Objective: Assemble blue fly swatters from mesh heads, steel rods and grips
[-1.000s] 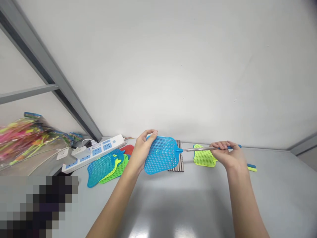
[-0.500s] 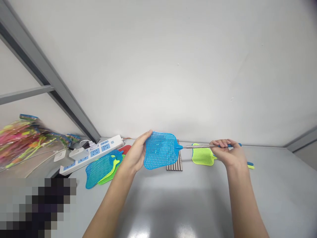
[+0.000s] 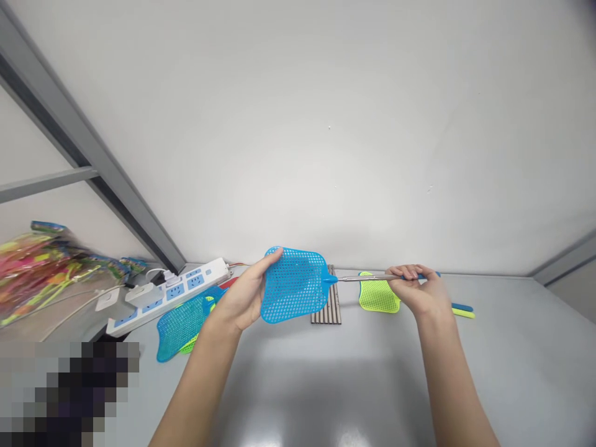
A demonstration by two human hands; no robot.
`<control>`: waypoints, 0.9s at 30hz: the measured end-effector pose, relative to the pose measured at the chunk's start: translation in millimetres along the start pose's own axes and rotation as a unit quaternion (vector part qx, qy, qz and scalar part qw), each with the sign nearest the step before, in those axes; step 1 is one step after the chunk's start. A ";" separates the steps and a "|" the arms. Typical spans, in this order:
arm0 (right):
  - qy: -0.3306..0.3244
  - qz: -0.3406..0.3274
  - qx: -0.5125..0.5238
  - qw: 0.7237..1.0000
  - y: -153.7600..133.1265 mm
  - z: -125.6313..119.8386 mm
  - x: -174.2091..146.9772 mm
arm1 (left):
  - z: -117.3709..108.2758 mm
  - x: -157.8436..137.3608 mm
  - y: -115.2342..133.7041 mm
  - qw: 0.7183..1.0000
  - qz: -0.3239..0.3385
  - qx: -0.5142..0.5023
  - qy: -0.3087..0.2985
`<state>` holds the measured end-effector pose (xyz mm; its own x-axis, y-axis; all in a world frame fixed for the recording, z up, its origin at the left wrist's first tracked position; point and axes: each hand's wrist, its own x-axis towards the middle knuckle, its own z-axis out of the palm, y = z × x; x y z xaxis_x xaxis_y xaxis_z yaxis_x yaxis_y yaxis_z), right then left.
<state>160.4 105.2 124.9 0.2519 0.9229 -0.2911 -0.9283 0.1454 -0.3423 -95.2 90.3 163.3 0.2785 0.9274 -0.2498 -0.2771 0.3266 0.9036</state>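
Between my hands a blue fly swatter (image 3: 298, 287) is held level above the table. My left hand (image 3: 246, 292) grips the left edge of its mesh head, thumb on top. My right hand (image 3: 416, 287) is closed around the handle end of its metal rod, and the blue grip sticks out past the fingers. Behind the swatter lies a row of metal rods (image 3: 331, 315), partly covered by its head. A yellow-green swatter (image 3: 379, 296) lies under the rod, its neck hidden by my right hand. Blue and yellow handles (image 3: 463, 310) show right of my right wrist.
On the left, several swatter heads in blue and green (image 3: 181, 326) lie piled beside a white power strip (image 3: 170, 297) with plugs and cables. Plastic-wrapped colourful goods (image 3: 46, 267) sit farther left. A pale wall (image 3: 344, 136) rises behind the table, with a grey metal frame (image 3: 100, 167) at left.
Both hands and the blue swatter have shifted slightly left in view, as has the background. My grip on the swatter looks the same.
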 end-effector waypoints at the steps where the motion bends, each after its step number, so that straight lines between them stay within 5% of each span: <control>1: 0.000 0.007 0.002 1.000 1.7 0.5 0.0 | 0.8 -0.9 1.1 1.000 -0.007 0.004 -0.002; 7: 0.013 0.036 0.011 0.999 9.2 7.2 -3.3 | -0.9 -4.4 6.9 1.000 -0.023 -0.003 0.019; 15: 0.068 0.059 0.076 0.993 9.9 13.5 -8.6 | -0.8 -8.4 8.7 0.999 -0.037 -0.027 -0.016; 27: 0.068 0.038 0.083 0.993 4.0 16.8 -10.3 | -0.4 -5.9 5.7 0.991 -0.076 -0.093 -0.061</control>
<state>149.5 102.2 141.5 0.2042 0.8780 -0.4329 -0.9754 0.1450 -0.1662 -98.9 86.8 169.8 0.4353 0.8397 -0.3247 -0.3851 0.4996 0.7759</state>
